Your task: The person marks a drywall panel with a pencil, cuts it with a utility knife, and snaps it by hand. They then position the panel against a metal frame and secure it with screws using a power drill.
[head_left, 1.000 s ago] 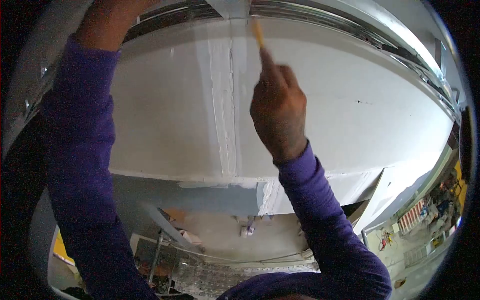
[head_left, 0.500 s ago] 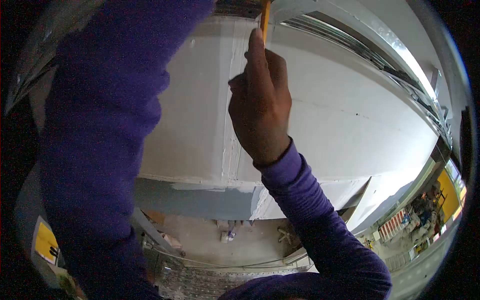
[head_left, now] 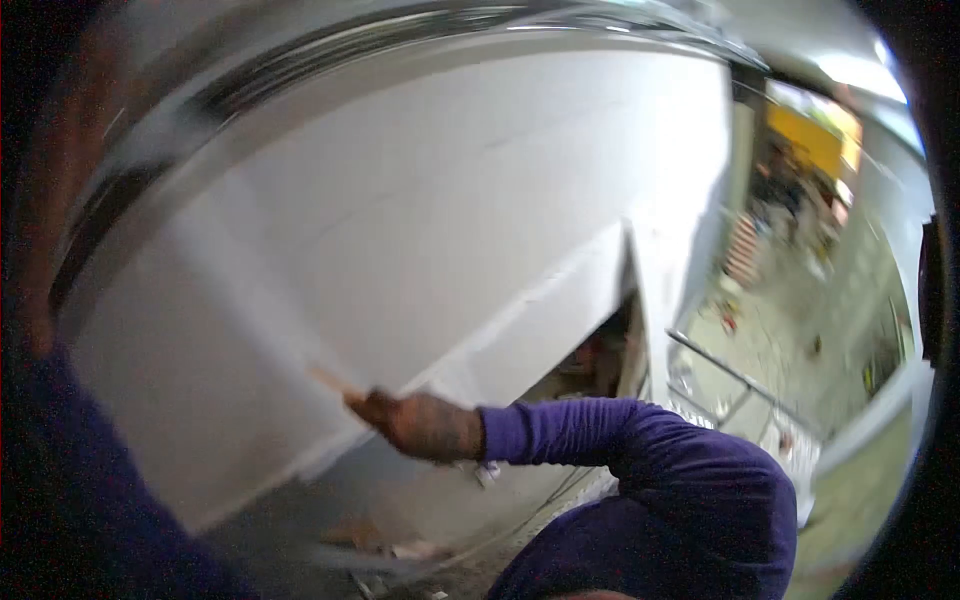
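Thin orange-tan tool (head_left: 333, 382) is in front of the white panel (head_left: 460, 200), near its lower edge. Right hand (head_left: 420, 425) pinches 1 end, probably so the rest juts clear of the knuckles. Left sleeve (head_left: 95, 465) rises left of the panel; left hand is lost in blur, can't tell its grip. Metal track (head_left: 400, 42) runs above the panel, likely framing; railing (head_left: 742, 377) right of the panel, likely a guard.
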`<move>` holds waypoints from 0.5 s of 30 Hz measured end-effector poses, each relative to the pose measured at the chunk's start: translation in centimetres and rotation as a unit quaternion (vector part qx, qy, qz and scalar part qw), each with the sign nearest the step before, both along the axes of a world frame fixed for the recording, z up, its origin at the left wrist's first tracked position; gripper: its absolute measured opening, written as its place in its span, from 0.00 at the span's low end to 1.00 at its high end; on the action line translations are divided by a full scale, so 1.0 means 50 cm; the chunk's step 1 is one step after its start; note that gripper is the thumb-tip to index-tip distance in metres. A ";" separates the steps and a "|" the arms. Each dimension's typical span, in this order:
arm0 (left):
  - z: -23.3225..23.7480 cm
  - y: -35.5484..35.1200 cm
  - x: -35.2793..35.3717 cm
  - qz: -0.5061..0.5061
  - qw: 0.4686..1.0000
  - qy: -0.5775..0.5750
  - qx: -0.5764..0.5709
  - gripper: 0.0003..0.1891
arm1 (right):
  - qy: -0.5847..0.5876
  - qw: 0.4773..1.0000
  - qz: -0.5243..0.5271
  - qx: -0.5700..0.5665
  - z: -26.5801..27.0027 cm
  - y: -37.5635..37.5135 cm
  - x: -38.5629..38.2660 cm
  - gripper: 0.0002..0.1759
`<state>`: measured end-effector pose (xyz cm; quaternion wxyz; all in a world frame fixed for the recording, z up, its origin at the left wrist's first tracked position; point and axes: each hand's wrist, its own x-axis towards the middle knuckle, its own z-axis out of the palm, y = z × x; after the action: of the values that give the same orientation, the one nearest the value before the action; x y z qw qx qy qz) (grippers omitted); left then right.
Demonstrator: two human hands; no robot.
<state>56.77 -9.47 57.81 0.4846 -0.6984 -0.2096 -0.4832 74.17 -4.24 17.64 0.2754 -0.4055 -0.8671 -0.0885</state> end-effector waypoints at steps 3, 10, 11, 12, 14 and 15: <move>0.007 -0.009 0.006 0.049 0.998 0.020 0.029 0.30 | 0.014 0.989 0.028 -0.145 -0.068 -0.069 0.142 0.29; -0.026 -0.033 0.067 -0.038 0.982 -0.131 -0.128 0.35 | 0.090 0.919 -0.222 -0.313 -0.234 -0.262 0.503 0.21; -0.021 -0.021 0.061 -0.048 0.982 -0.136 -0.118 0.36 | 0.081 0.899 -0.260 -0.344 -0.280 -0.279 0.546 0.20; -0.006 0.001 0.022 -0.007 0.996 -0.075 -0.057 0.32 | 0.107 0.901 -0.270 -0.324 -0.329 -0.305 0.589 0.18; 0.032 0.033 -0.063 0.087 0.992 0.052 0.071 0.24 | 0.148 0.896 -0.273 -0.317 -0.398 -0.342 0.644 0.17; 0.021 0.016 -0.049 0.093 0.987 0.047 0.124 0.23 | 0.161 0.889 -0.270 -0.332 -0.414 -0.359 0.665 0.16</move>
<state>54.32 -8.67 58.87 0.6198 -0.6324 -0.1889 -0.4245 107.42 -22.20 -3.05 0.2256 -0.7005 -0.6468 0.2001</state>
